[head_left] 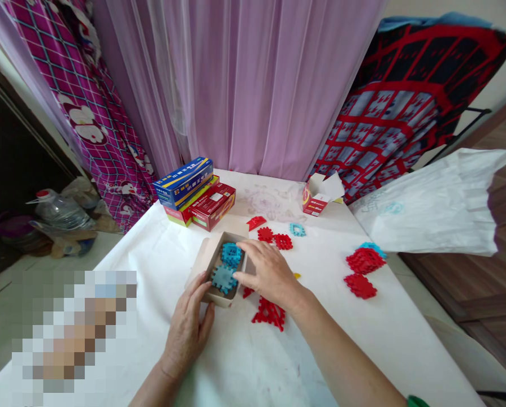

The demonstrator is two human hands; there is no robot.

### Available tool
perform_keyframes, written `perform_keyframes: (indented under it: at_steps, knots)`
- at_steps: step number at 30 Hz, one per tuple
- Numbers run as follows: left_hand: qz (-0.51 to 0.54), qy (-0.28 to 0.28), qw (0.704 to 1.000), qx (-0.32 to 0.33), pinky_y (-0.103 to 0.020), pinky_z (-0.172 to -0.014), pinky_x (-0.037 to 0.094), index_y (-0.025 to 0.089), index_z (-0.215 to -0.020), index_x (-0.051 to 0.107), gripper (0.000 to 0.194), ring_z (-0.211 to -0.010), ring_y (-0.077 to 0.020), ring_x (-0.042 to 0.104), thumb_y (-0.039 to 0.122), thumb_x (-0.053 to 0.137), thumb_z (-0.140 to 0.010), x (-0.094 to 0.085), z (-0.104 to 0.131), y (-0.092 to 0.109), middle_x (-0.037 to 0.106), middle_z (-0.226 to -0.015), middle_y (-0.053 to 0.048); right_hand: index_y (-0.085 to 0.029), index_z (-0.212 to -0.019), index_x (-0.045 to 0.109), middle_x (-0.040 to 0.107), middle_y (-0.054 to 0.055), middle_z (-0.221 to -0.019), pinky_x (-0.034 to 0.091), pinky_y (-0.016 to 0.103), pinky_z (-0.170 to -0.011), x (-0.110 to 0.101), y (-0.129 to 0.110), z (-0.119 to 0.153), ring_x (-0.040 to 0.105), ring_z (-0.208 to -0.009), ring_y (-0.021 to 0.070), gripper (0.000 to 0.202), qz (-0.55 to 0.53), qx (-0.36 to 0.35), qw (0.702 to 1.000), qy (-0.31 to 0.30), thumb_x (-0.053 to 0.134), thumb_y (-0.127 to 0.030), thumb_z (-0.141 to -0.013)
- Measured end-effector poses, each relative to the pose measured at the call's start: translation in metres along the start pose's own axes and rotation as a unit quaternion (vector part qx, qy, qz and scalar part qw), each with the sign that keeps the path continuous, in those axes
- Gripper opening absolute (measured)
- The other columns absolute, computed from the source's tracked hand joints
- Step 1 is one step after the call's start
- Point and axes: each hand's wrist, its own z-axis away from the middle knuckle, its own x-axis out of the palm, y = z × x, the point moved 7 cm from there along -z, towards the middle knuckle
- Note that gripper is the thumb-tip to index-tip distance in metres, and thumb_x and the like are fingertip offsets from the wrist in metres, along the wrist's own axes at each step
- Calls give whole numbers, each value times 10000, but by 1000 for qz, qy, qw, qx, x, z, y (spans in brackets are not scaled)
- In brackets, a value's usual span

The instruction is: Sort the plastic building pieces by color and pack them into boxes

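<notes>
The left hand (189, 328) is bracing the small box (219, 265); the right hand (267, 271), loosely open, is pressing blue pieces (225, 277) inside. Risk: box tipping, spilling pieces beside it.

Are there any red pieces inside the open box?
No: the box shows only blue pieces; the red pieces lie on the table.
</notes>
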Motion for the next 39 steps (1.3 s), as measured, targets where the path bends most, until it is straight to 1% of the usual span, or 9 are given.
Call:
perform_keyframes:
  at_steps: [4,8,12,16,20,24,32,36,39]
  knots:
    - [0,5,1000,7,-422,-1028,515,210,-1347,426,453,-1297,-240,534,161,506,-904,-1,0,1,521,-1411,-153,-227,-1145,660,686,71,-1185,440,380,-985,-22,41,14,604,-1117,220,291,-3,45,997,58,567,-254,-871]
    - [-4,0,1000,1,-414,-1041,504,217,-1348,441,448,-1305,-238,528,183,510,-907,1,2,-3,515,-1426,-136,-227,-1021,706,715,52,-1106,474,326,-915,-32,123,26,654,-1020,202,228,49,182,980,58,522,-254,-889]
    - [-13,6,1000,5,-407,-1037,507,211,-1363,442,459,-1302,-241,531,199,512,-910,3,4,-5,507,-1435,-140,-173,-1211,645,664,127,-1221,474,337,-903,-34,204,32,664,-1022,234,355,136,345,928,22,515,-269,-895]
    - [-26,8,1000,12,-407,-1034,509,202,-1358,447,446,-1298,-245,535,217,507,-916,3,5,-6,509,-1434,-140,-168,-1376,501,619,164,-1288,471,359,-912,-32,243,19,616,-1148,279,535,162,437,885,0,518,-423,-905]
    - [-38,3,999,12,-403,-1028,513,195,-1356,452,441,-1290,-245,543,233,502,-920,3,6,-9,508,-1436,-142,-167,-1369,475,640,168,-1250,477,386,-913,-24,254,-7,607,-1167,302,641,159,469,868,-40,554,-540,-854]
    - [-37,2,999,5,-403,-1020,519,208,-1365,448,450,-1288,-246,545,236,502,-919,4,7,-11,511,-1435,-132,-136,-1333,490,629,201,-1258,469,376,-930,-17,257,-24,604,-1173,300,642,183,461,866,-68,654,-446,-795]
    - [-25,4,1000,8,-410,-1036,509,210,-1372,441,463,-1302,-246,533,225,508,-915,4,6,-10,500,-1448,-135,-163,-1306,527,679,155,-1205,466,332,-911,-21,255,-1,628,-1135,276,559,176,407,894,-66,658,-371,-804]
    - [-29,5,1000,9,-396,-1034,510,196,-1353,451,443,-1293,-237,541,205,505,-914,4,3,-6,524,-1417,-146,-148,-1328,524,683,155,-1214,474,332,-888,-33,234,16,649,-1094,281,594,117,380,916,-45,661,-382,-800]
    - [-27,4,1000,9,-402,-1037,508,199,-1356,441,448,-1298,-236,536,196,501,-912,3,2,-3,521,-1421,-149,-186,-1331,524,690,122,-1208,489,319,-857,-39,187,16,674,-1028,255,626,29,307,951,-28,698,-376,-761]
